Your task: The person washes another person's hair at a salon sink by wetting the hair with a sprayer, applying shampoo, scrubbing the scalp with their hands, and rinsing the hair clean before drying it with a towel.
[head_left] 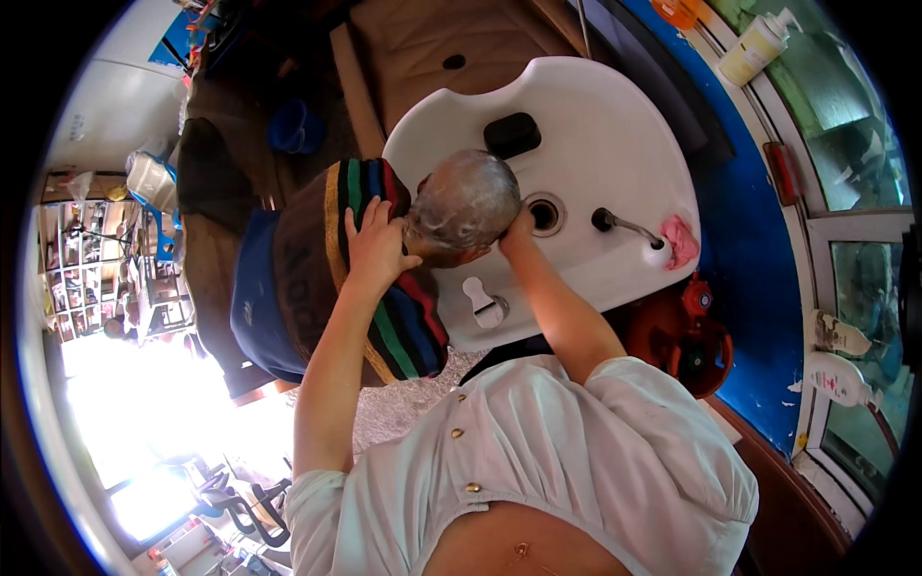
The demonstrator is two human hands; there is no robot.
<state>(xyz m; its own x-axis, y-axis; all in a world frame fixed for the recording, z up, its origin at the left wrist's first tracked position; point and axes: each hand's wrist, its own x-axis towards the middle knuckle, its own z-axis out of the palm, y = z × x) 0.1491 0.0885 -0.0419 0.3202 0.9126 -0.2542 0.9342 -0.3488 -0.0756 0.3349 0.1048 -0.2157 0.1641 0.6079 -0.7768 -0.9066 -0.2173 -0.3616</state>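
Okay — your left hand (pixel 377 252) lies at the nape of a person bent over a wide white glossy basin (pixel 600 120), its fingers spread apart on the dark cloth with yellow, green, blue and red stripes (pixel 415 338), its thumb pointing toward the neck. Rounded head with short hair under whitish lather (pixel 463 197) sits over the basin, between your two hands: just beyond your left fingertips and thumb, and right against your right hand (pixel 520 230). That one is at the head's lower right edge — fingers mostly hidden, so can't tell whether they're apart or together. Round metal-rimmed drain (pixel 545 214) is just beside your right hand; black oblong pad (pixel 512 135) is near the head's upper side; crumpled pink cloth (pixel 681 242) lies on the basin's right rim.
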